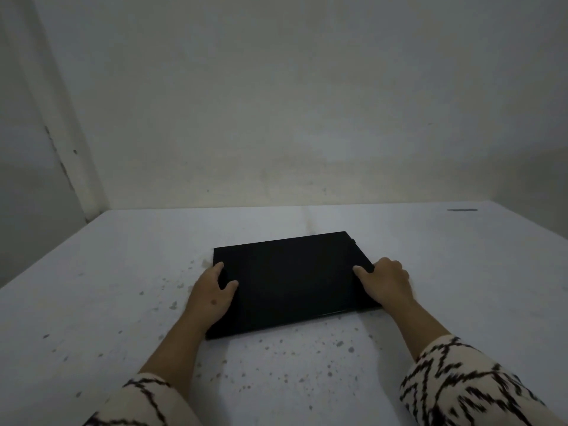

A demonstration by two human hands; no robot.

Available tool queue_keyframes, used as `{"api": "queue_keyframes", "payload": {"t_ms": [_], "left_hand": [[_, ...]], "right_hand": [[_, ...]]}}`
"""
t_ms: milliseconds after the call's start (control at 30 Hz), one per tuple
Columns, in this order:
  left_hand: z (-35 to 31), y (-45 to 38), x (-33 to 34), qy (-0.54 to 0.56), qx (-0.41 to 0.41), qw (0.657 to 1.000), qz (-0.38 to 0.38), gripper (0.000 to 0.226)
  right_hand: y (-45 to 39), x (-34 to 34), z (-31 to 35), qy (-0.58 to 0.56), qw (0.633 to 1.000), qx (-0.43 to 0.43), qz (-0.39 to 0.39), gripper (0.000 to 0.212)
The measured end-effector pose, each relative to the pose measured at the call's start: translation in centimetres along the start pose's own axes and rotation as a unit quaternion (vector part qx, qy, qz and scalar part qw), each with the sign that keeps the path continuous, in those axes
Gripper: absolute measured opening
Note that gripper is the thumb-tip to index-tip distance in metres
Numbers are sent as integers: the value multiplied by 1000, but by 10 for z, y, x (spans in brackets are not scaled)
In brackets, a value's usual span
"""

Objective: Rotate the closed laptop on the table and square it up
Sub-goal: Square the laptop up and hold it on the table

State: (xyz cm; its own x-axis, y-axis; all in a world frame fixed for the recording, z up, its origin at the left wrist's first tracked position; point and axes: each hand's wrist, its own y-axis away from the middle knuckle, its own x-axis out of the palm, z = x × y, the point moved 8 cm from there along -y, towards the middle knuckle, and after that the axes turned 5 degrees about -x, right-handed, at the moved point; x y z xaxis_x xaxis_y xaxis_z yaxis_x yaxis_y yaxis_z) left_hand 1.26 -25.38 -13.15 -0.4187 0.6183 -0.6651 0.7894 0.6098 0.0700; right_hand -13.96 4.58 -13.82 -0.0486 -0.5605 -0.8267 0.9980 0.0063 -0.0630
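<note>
The closed black laptop (292, 281) lies flat and slightly askew on the speckled white table (92, 287), the left hand (212, 295) clasping its nine o'clock edge and the right hand (382, 282) its three o'clock edge, no legible markings on the lid.

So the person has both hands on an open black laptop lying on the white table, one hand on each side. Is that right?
Not quite: the head view shows the laptop closed, lid flat. The rest holds: it is black, lies on the white table, with the left hand at its left side and the right hand at its right.
</note>
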Motion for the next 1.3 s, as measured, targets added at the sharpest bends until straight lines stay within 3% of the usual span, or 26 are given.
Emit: {"api": "queue_keyframes", "payload": {"t_ms": [200, 433, 733, 1067, 1300], "left_hand": [[13, 11, 0, -69, -44, 994, -69, 45], [15, 22, -1, 9, -38, 998, -56, 47], [15, 21, -5, 44, -39, 998, -34, 49], [12, 22, -4, 97, -10, 995, -16, 58], [17, 19, -3, 53, -2, 998, -14, 55]], "right_hand": [[-2, 0, 4, 29, 999, -15, 28, 57], [-10, 3, 7, 11, 999, -3, 37, 61], [4, 4, -7, -73, 997, 23, 5, 48], [23, -3, -23, -74, 996, 33, -21, 45], [29, -5, -26, -76, 996, 34, -23, 44]]}}
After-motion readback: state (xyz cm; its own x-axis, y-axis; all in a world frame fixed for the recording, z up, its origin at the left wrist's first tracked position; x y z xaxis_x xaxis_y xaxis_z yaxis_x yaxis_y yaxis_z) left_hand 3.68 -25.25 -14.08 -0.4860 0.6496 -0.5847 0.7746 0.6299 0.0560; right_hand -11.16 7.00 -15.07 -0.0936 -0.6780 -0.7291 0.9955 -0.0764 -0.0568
